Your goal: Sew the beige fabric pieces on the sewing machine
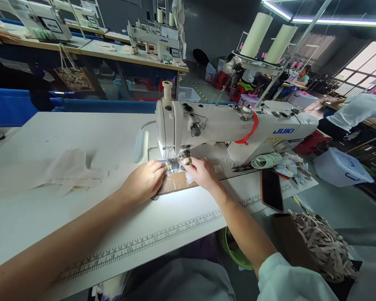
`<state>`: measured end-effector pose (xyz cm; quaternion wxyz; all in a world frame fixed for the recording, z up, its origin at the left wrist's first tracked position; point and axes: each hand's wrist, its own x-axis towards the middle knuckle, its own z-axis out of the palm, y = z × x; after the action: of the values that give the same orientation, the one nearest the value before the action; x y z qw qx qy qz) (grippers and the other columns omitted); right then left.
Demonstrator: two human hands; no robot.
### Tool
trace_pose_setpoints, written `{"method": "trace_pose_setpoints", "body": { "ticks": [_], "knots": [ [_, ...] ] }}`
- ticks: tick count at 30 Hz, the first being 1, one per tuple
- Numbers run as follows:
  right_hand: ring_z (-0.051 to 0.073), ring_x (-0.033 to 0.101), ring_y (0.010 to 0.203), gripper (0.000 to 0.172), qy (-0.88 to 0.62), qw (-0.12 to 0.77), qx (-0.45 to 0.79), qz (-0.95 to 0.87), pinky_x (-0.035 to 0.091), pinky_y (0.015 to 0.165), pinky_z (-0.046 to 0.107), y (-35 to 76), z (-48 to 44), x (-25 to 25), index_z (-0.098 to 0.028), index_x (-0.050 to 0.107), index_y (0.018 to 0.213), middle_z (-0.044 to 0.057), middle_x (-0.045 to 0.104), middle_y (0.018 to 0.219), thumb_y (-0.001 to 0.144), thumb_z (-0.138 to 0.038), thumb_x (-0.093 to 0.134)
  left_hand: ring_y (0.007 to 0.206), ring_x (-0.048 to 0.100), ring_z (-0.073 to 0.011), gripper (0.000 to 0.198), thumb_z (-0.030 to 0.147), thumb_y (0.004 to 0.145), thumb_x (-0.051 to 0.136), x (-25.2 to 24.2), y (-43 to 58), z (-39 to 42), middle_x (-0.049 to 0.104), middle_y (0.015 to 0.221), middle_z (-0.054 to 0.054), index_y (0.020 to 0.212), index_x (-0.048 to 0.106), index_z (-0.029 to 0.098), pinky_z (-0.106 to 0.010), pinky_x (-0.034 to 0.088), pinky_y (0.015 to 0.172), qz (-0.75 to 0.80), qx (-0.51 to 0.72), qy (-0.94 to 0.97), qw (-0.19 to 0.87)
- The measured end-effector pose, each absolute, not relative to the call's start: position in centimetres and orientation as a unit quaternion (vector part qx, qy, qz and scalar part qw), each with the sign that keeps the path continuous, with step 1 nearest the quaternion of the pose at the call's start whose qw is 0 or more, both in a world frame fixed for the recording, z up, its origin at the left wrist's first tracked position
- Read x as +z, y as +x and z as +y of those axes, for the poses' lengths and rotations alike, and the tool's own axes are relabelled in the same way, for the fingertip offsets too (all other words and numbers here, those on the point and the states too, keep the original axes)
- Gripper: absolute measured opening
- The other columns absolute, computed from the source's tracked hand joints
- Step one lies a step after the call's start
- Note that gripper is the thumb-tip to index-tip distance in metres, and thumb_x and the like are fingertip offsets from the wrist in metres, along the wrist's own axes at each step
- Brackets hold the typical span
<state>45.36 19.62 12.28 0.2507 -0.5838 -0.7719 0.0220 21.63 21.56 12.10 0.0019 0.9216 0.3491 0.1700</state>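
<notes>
A white JUKI sewing machine (238, 125) stands on the white table (81, 138). My left hand (144, 180) rests just left of the needle plate (174, 166), fingers curled and pressed down at the presser foot. My right hand (201, 172) is just right of the needle, fingers pinched on a small pale piece of fabric (188, 177) lying on the brown patch under the machine light. What the left fingers hold is hidden.
Cream fabric pieces (69, 171) lie at the left of the table. A black phone (271, 190) sits near the right edge, beside a coil of pale cord (266, 160). A box of beige strips (322, 244) is at lower right. Other people work at the far right.
</notes>
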Motion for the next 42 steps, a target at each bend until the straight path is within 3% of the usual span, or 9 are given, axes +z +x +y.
{"method": "trace_pose_setpoints", "body": {
  "ticks": [6, 10, 16, 20, 24, 28, 37, 40, 42],
  "knots": [
    [0.012, 0.053, 0.064, 0.029, -0.520, 0.252, 0.076, -0.812, 0.033, 0.064, 0.026, 44.4, 18.3, 13.2, -0.020, 0.068, 0.074, -0.001, 0.066, 0.068, 0.101, -0.021, 0.057, 0.073, 0.063, -0.0269, 0.035, 0.027, 0.096, 0.035, 13.7, 20.2, 22.0, 0.069, 0.087, -0.014, 0.082, 0.066, 0.018, -0.035, 0.034, 0.053, 0.525, 0.071, 0.848, -0.026],
    [0.013, 0.061, 0.077, 0.019, -0.503, 0.233, 0.149, -0.819, 0.040, 0.068, 0.025, 42.3, 17.3, 13.8, -0.020, 0.069, 0.081, 0.000, 0.070, 0.080, 0.099, -0.025, 0.067, 0.062, 0.057, -0.0196, 0.042, 0.049, 0.093, 0.041, 15.2, 18.8, 21.6, 0.067, 0.070, -0.004, 0.072, 0.066, 0.022, -0.031, 0.040, 0.059, 0.547, 0.102, 0.811, 0.179],
    [0.014, 0.057, 0.077, 0.042, -0.538, 0.186, 0.196, -0.798, 0.039, 0.065, 0.027, 39.4, 15.7, 15.1, -0.022, 0.055, 0.075, -0.002, 0.065, 0.086, 0.087, -0.054, 0.079, 0.075, 0.069, -0.0221, 0.046, 0.064, 0.082, 0.056, 16.7, 18.2, 18.3, 0.073, 0.074, -0.003, 0.069, 0.070, 0.022, -0.030, 0.053, 0.070, 0.521, 0.175, 0.739, 0.389],
    [0.014, 0.055, 0.076, 0.044, -0.533, 0.173, 0.211, -0.801, 0.033, 0.063, 0.028, 38.6, 15.2, 15.1, -0.022, 0.053, 0.078, -0.002, 0.062, 0.085, 0.087, -0.056, 0.079, 0.078, 0.071, -0.0245, 0.046, 0.063, 0.084, 0.053, 16.6, 18.5, 16.3, 0.076, 0.079, -0.006, 0.075, 0.071, 0.021, -0.034, 0.056, 0.074, 0.539, 0.215, 0.737, 0.347],
    [0.014, 0.053, 0.077, 0.025, -0.524, 0.176, 0.204, -0.808, 0.031, 0.063, 0.027, 38.6, 15.4, 14.2, -0.022, 0.057, 0.088, -0.002, 0.061, 0.088, 0.091, -0.038, 0.076, 0.095, 0.071, -0.0293, 0.044, 0.058, 0.084, 0.057, 15.3, 17.9, 15.1, 0.078, 0.104, -0.012, 0.100, 0.072, 0.020, -0.036, 0.057, 0.074, 0.487, 0.241, 0.801, 0.249],
    [0.015, 0.053, 0.080, 0.010, -0.518, 0.186, 0.173, -0.817, 0.031, 0.065, 0.028, 38.4, 15.6, 13.3, -0.022, 0.058, 0.086, -0.001, 0.061, 0.087, 0.096, -0.020, 0.060, 0.085, 0.067, -0.0282, 0.035, 0.051, 0.089, 0.048, 14.0, 17.0, 14.4, 0.075, 0.088, -0.010, 0.083, 0.067, 0.022, -0.036, 0.051, 0.068, 0.477, 0.211, 0.842, 0.137],
    [0.015, 0.056, 0.077, 0.013, -0.493, 0.314, 0.197, -0.787, 0.040, 0.068, 0.026, 39.1, 16.9, 12.3, -0.020, 0.065, 0.082, 0.001, 0.066, 0.087, 0.087, -0.010, 0.057, 0.061, 0.058, -0.0202, 0.048, 0.069, 0.083, 0.053, 15.6, 14.0, 13.8, 0.060, 0.068, 0.001, 0.095, 0.059, 0.022, -0.029, 0.041, 0.053, 0.609, 0.350, 0.634, 0.324],
    [0.014, 0.059, 0.074, 0.016, -0.468, 0.331, 0.229, -0.787, 0.042, 0.068, 0.025, 39.6, 17.4, 12.1, -0.020, 0.067, 0.085, 0.000, 0.068, 0.083, 0.089, -0.011, 0.055, 0.049, 0.047, -0.0173, 0.053, 0.074, 0.083, 0.052, 15.7, 11.4, 14.0, 0.050, 0.059, 0.005, 0.098, 0.060, 0.023, -0.027, 0.032, 0.046, 0.629, 0.299, 0.626, 0.351],
    [0.016, 0.062, 0.077, 0.017, -0.460, 0.314, 0.208, -0.804, 0.044, 0.069, 0.027, 39.6, 17.5, 11.8, -0.020, 0.068, 0.090, 0.002, 0.071, 0.087, 0.092, -0.011, 0.054, 0.053, 0.053, -0.0197, 0.050, 0.071, 0.081, 0.053, 15.7, 10.0, 14.2, 0.058, 0.062, 0.001, 0.094, 0.064, 0.024, -0.028, 0.036, 0.049, 0.641, 0.236, 0.664, 0.305]
  ]
}}
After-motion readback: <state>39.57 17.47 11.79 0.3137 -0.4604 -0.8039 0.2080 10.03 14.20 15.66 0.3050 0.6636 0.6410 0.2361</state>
